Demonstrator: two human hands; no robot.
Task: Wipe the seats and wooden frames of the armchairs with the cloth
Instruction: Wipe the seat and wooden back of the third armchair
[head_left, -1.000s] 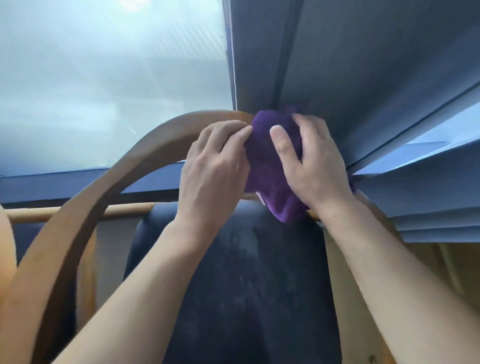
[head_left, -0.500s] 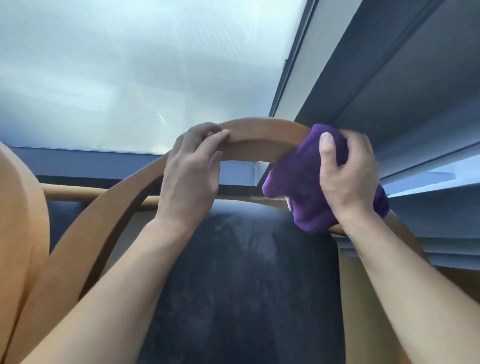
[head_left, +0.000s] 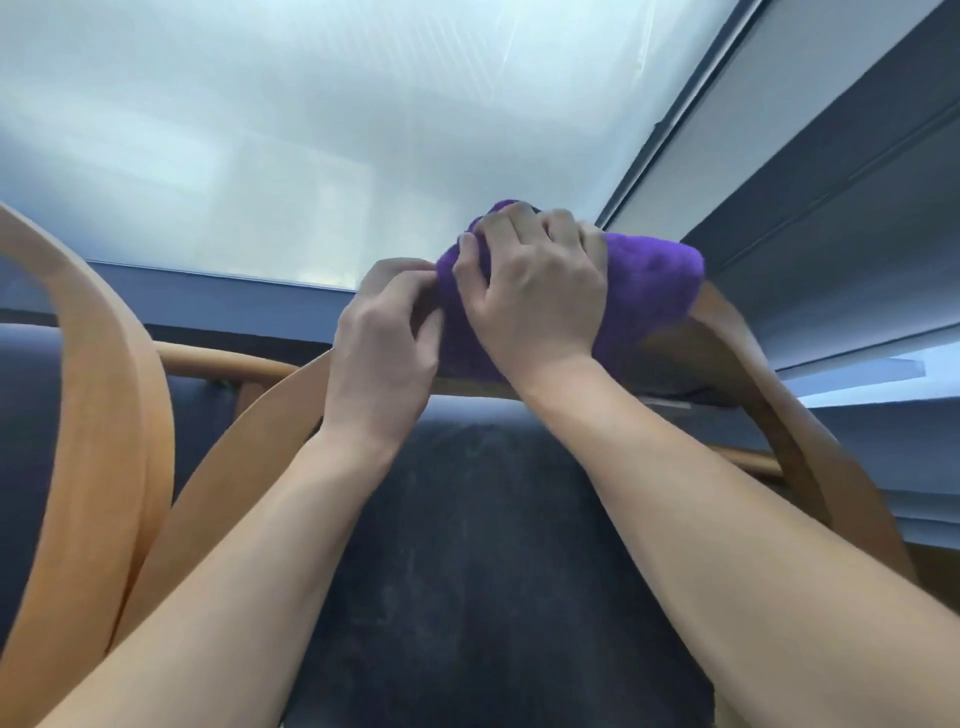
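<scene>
A purple cloth (head_left: 649, 291) is draped over the top of the curved wooden frame (head_left: 748, 374) of an armchair. My right hand (head_left: 530, 296) lies over the cloth with its fingers curled round it and the frame's top. My left hand (head_left: 384, 338) grips the frame just left of the cloth, its fingertips touching the cloth's edge. Below my hands is the chair's dark blue padded back (head_left: 493, 545), smeared with dusty streaks.
A second armchair's bent wooden arm (head_left: 109, 395) rises at the left, with a round wooden rail (head_left: 218, 358) behind it. A frosted window (head_left: 311, 130) fills the top. Grey window framing (head_left: 831, 182) runs close along the right.
My right hand has slid the cloth left along the frame's top, up to my left hand. The left hand keeps its grip. The view has tilted upward.
</scene>
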